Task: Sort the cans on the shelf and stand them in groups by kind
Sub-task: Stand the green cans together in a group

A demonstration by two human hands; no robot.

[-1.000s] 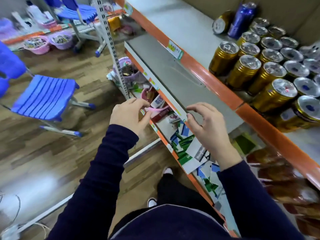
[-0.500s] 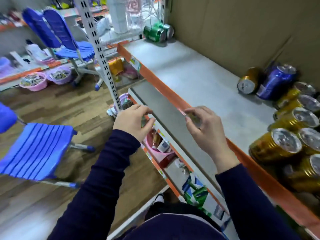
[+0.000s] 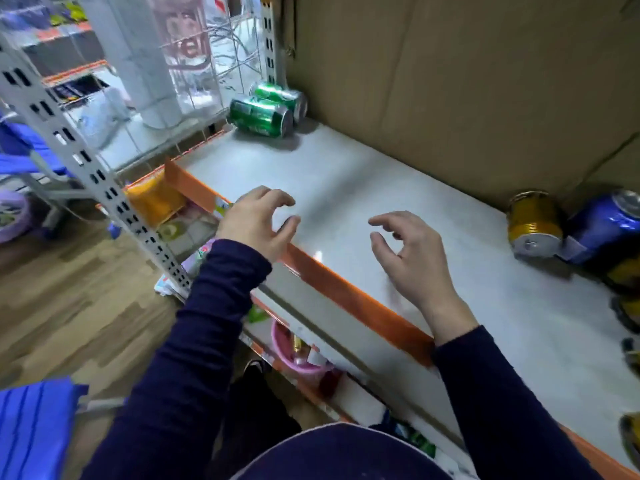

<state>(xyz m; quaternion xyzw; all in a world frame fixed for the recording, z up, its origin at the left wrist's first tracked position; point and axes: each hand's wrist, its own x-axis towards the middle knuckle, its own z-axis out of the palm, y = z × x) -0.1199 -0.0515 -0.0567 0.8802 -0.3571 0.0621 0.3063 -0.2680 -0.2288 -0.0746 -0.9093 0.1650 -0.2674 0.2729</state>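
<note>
Currently my left hand (image 3: 254, 221) and right hand (image 3: 405, 251) hover at the shelf's (image 3: 346, 181) front edge, fingers apart, loosely curled, empty. The green cans (image 3: 259, 117) lie toppled in its far-left corner, the gold can (image 3: 533, 223) and blue can (image 3: 602, 230) at its back edge. I judge them unsorted.

Both arms reach forward in dark blue sleeves (image 3: 194, 341), well apart from each other. The left hand (image 3: 254, 221) is palm down, its fingers spread and loosely curled, holding nothing. The right hand (image 3: 410, 252) has thumb and fingers half bent and is also empty.
</note>
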